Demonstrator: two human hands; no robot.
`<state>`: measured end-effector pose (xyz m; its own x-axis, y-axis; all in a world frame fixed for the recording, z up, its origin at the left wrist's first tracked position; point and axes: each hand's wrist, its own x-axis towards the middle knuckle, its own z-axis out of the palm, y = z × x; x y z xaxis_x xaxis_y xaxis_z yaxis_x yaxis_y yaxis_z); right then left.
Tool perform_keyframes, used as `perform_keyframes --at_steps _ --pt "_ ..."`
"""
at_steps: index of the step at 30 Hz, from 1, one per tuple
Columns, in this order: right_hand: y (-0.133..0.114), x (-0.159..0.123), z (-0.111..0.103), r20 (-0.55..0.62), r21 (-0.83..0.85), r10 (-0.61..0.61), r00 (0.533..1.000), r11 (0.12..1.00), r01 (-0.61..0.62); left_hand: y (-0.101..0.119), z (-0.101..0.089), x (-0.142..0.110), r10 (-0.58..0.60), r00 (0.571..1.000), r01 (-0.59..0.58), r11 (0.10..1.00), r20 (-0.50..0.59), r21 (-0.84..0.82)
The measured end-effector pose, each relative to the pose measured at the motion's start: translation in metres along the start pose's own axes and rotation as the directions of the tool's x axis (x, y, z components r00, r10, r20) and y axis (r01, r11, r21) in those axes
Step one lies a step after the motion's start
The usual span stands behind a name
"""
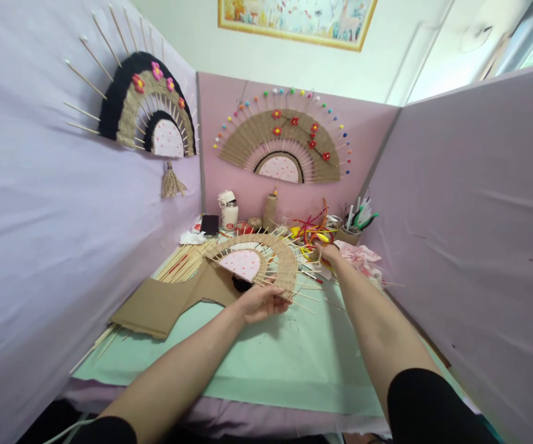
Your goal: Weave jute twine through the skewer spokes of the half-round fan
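My left hand (261, 303) grips the lower right edge of a half-round woven fan (273, 259) made of jute twine on wooden sticks, with a pink dotted centre (241, 263). The fan is tilted up over the mint-green mat (266, 357). My right hand (326, 251) reaches far forward into a pile of coloured craft bits, its fingers curled on a small yellow and red item I cannot make out (321, 237).
Brown cardboard pieces (155, 305) and a bundle of wooden sticks (185, 262) lie at the left. A white cup (228, 213), twine spool (270, 211) and pen holder (347, 233) stand at the back. Two finished fans (285, 145) (148, 111) hang on the partition walls.
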<state>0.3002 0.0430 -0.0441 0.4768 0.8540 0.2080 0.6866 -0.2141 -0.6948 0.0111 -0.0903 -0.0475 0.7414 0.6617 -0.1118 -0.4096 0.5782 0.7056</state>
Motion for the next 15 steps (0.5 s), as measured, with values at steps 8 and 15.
perform_keyframes --at_steps 8,15 --pt "0.012 -0.006 0.008 -0.01 0.196 0.086 0.996 0.977 -0.082 -0.009 -0.002 0.006 -0.155 0.98 0.15 0.987 -0.121 -0.049" --pt "0.019 -0.024 -0.004 -0.028 0.612 0.161 0.987 0.783 -0.11 -0.019 0.0 -0.009 -0.259 0.946 0.264 0.965 -0.197 -0.005"
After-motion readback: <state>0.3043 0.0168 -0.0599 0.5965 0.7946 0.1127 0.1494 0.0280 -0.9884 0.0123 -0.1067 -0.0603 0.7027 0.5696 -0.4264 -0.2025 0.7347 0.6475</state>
